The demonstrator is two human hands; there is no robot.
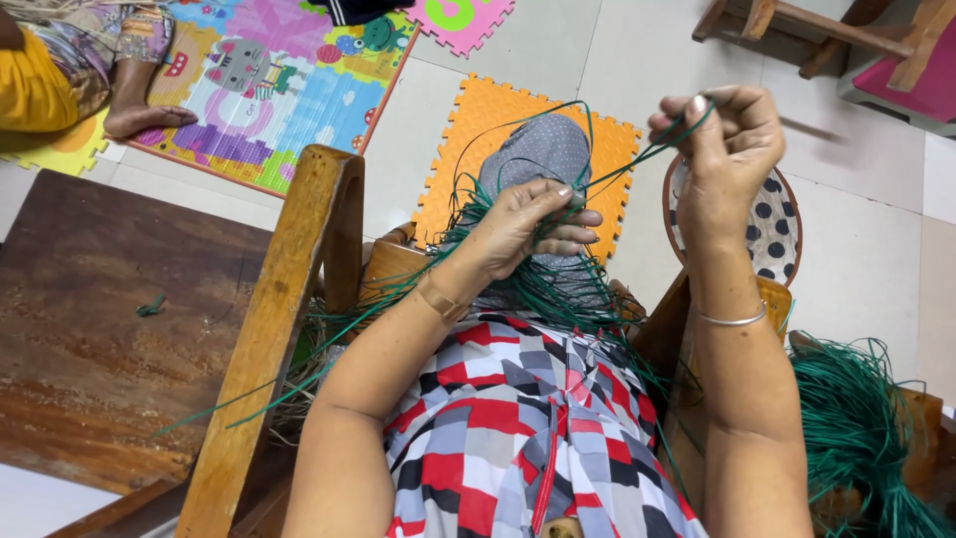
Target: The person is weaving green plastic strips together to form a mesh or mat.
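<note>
Left hand (528, 224) is down on the knee, fingers curled together and pinching a spot in the green strands (538, 289), a mass of thin, flat, glossy strips that fan out over the lap like stiff grass. Right hand (722, 134) is raised high, fingers closed tight on a single green strand (637, 159), and that strand runs taut in a straight slanted line down to the left hand. More strips loop in an arc above the knee. The knee itself is covered in grey dotted fabric (543, 149), soft and matte against the shiny strips. A slim metal bangle (735, 319) sits on the right wrist, a tan band (440, 299) on the left. The checked garment (518, 418) in red, grey and white fills the bottom centre.

Off to the right, a loose heap of green strips (856, 428) lies tangled, well apart from the hands. A wooden chair frame (274, 319), plain and pale, stands left of the lap, beside a dark worn wooden tabletop (100, 329). Below is a pale tiled floor (558, 40), with an orange foam puzzle mat (478, 120) under the knee and a bright cartoon play mat (269, 80) at upper left, where another person's bare foot (144, 115) rests. A round dotted cushion (772, 224) lies just behind the right forearm.
</note>
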